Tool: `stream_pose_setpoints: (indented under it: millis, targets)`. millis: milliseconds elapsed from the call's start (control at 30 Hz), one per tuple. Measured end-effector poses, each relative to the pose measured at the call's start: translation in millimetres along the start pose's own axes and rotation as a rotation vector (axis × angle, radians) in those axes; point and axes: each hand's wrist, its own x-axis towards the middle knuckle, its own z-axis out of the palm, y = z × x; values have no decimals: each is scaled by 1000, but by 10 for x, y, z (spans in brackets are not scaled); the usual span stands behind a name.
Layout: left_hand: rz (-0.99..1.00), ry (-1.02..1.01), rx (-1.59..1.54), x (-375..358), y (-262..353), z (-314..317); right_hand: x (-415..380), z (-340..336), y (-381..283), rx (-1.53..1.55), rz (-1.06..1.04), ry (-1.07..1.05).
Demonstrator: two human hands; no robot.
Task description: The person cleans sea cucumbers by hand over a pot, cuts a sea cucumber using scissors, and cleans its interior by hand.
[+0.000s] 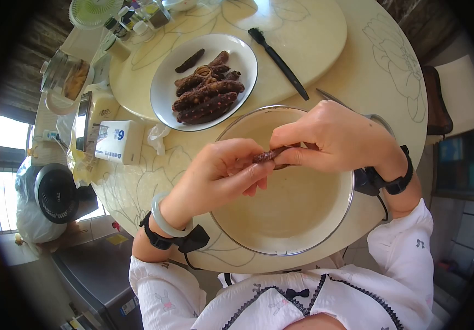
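Above a wide cream basin (pixel 281 220) with a thin dark rim, both hands grip one small dark brown sea cucumber (pixel 267 157). My left hand (pixel 228 170) is closed on its near-left end, thumb and fingers pinching it. The fingers of my right hand (pixel 325 140) press on its other end, hiding part of it. Behind the basin, a white plate (pixel 162 107) bears several dark, bumpy sea cucumbers (pixel 206 96). To the right of the plate lies a black brush (pixel 281 63). A pointed metal blade (pixel 330 98) and a metal loop (pixel 380 121) show past my right hand.
The plate stands on a round raised turntable (pixel 314 33) on the table (pixel 132 187). At left are a tissue pack (pixel 118 142), a crumpled tissue (pixel 159 137), a glass kettle (pixel 66 77) and small bottles (pixel 143 30). A black fan (pixel 58 192) stands beyond the left edge.
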Motion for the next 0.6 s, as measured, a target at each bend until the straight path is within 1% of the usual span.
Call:
stream_pose_setpoints:
  millis: [67, 100, 167, 367, 500, 600]
  targets:
    - [68, 41, 43, 16, -38, 11, -4, 38, 35, 44, 14, 49]
    - [68, 40, 44, 23, -62, 11, -5, 31, 28, 44, 14, 49]
    - [151, 69, 61, 34, -98, 9, 0, 4, 7, 203, 101, 1]
    - [122, 92, 43, 27, -91, 17, 31, -37, 26, 262, 165, -87]
    - [130, 78, 9, 27, -103, 9, 34, -43, 39, 271, 169, -94]
    - [126, 60, 49, 27, -73, 8, 33, -35, 64, 236, 162, -104]
